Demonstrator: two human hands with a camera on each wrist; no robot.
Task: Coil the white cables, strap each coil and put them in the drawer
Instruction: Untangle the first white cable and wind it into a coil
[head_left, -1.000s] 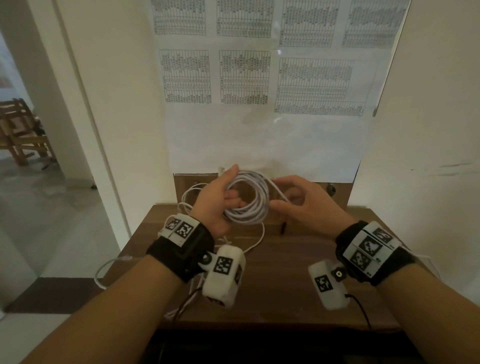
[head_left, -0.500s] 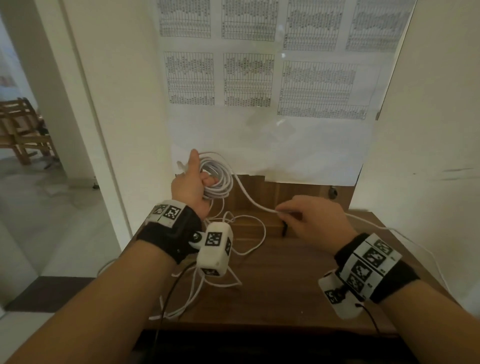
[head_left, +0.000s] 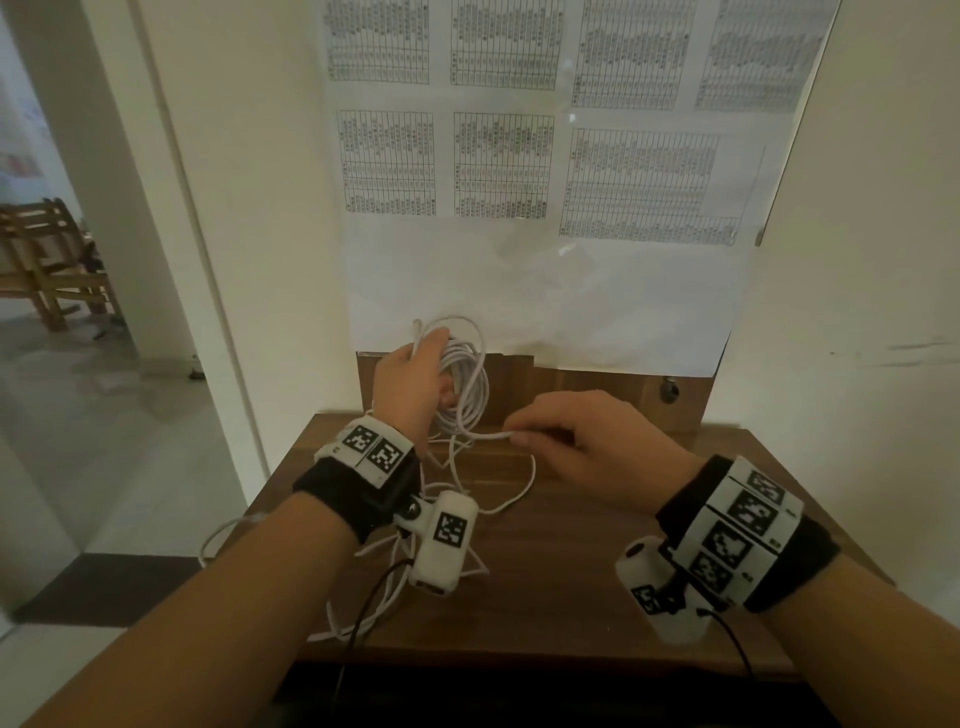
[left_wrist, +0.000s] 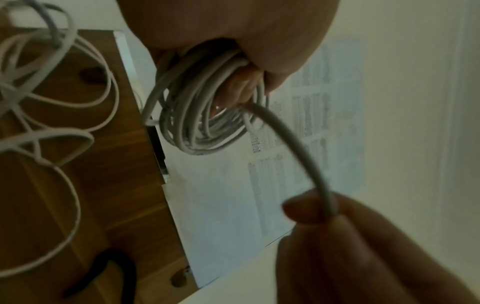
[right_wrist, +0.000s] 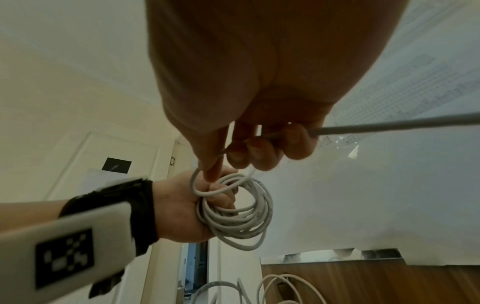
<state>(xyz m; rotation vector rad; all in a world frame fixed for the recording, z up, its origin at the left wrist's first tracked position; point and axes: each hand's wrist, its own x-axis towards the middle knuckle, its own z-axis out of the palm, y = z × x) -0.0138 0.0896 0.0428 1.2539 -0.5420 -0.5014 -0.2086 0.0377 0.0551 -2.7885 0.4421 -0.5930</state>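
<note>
Since 0.5 s ago right hand (head_left: 582, 447), pinching loose cable (head_left: 483, 435), swung back toward coil (head_left: 465, 387) gripped by left hand (head_left: 410, 384) at frame ctr: another loop going on, strapping still ahead.

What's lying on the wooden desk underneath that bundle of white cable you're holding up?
Below the coil in the left hand, loose white cable loops sprawl across the wooden desk, some spilling over its left edge. The wrist cameras and forearms cover part of them.

White cable (head_left: 467, 384) — partly coiled, rest loose on desk.
</note>
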